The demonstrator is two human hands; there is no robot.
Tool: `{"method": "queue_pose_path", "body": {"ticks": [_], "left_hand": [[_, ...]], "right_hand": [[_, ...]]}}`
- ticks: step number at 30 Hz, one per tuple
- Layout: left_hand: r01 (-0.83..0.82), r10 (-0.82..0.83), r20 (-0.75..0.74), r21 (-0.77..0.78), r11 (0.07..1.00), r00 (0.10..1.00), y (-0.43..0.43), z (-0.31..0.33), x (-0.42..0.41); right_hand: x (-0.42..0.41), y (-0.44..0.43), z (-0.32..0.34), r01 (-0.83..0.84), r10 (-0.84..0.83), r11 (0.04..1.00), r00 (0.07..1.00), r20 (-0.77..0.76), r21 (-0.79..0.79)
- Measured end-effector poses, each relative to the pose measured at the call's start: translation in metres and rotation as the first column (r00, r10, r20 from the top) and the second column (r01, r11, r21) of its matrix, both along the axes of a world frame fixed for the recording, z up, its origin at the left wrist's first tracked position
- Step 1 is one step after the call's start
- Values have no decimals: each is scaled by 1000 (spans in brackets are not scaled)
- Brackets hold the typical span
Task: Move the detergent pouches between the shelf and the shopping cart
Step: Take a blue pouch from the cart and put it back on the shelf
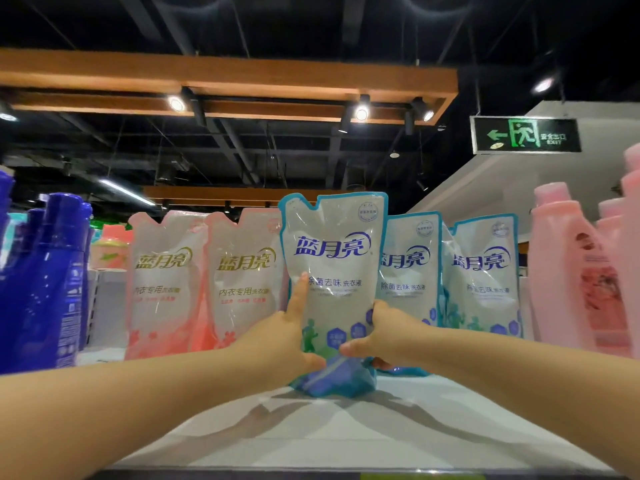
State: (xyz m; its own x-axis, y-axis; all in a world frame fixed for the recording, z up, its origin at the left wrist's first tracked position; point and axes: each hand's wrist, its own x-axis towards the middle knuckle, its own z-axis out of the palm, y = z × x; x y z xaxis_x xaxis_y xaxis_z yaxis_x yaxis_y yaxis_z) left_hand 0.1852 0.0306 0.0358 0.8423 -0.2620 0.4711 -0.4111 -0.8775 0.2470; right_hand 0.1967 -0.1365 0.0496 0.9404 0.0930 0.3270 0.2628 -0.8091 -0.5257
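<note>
- While steadying blue pouch (334, 271) upright on shelf (346, 431): left hand (287, 337) and right hand (381, 337) grasping its lower sides.
- Base seemingly folded under, hence two-handed hold.

Pouch (334, 271) upright on shelf (346, 431), before others (481, 275).

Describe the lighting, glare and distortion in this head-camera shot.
Head view: ceiling spotlights bloom against a dark ceiling; glare streaks the held blue pouch; both hands throw crossed shadows on the white shelf; wide-angle warp bends the pink bottles at right; edges look soft.
</note>
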Motion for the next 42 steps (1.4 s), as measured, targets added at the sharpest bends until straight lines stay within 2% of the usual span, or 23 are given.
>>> {"method": "queue_pose_path", "body": {"ticks": [8, 14, 24, 28, 32, 34, 37, 42], "left_hand": [[-45, 45, 1, 28, 999, 999, 0, 1, 10], [-51, 51, -53, 1, 999, 997, 4, 2, 16], [-63, 62, -92, -10, 998, 994, 6, 7, 5], [-118, 122, -19, 134, 984, 992, 8, 17, -14], [-173, 110, 243, 257, 951, 964, 8, 30, -46], [-113, 39, 311, 225, 968, 950, 1, 31, -63], [68, -95, 348, 88, 994, 933, -18, 22, -85], [327, -242, 405, -155, 932, 882, -62, -13, -107]], "right_hand": [[8, 6, -3, 9, -7, 999, 998, 65, -37], [13, 6, -6, 16, -10, 998, 996, 94, -62], [5, 4, -5, 47, -39, 992, 997, 68, -118], [-11, -3, 1, 51, -40, 994, 993, 112, -98], [-45, -8, 13, -35, 20, 997, 975, 221, 63], [-60, -12, 14, -72, 35, 990, 957, 289, 117], [-84, -25, 7, -103, 23, 981, 904, 426, 165], [-140, -67, -14, -111, -81, 954, 799, 595, 279]]}}
